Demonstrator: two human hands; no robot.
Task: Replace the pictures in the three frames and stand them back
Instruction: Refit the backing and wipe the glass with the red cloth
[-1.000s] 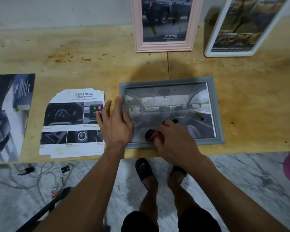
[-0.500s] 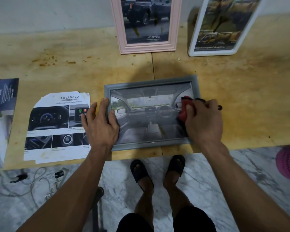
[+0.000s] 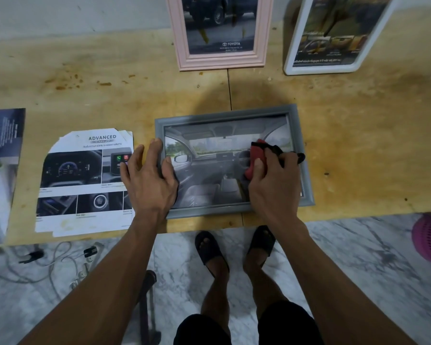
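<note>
Frame work first: the grey frame [image 3: 234, 160] lies flat, glass up, on the near part of the wooden table [image 3: 358, 135], its long axis running left to right and its far-right corner tilted slightly away from you. The car-interior picture in it reads upright from your side. Your left hand [image 3: 148, 179] presses the frame's left border with fingers spread and straight, gripping nothing. Your right hand [image 3: 274, 185] curls round a red and black cloth [image 3: 258, 155] held against the glass at the right end. Just left of the frame lies a loose brochure page [image 3: 85, 180]. At the far edge stand a pink frame [image 3: 219, 58] and a white frame [image 3: 334, 66], both upright and portrait.
</note>
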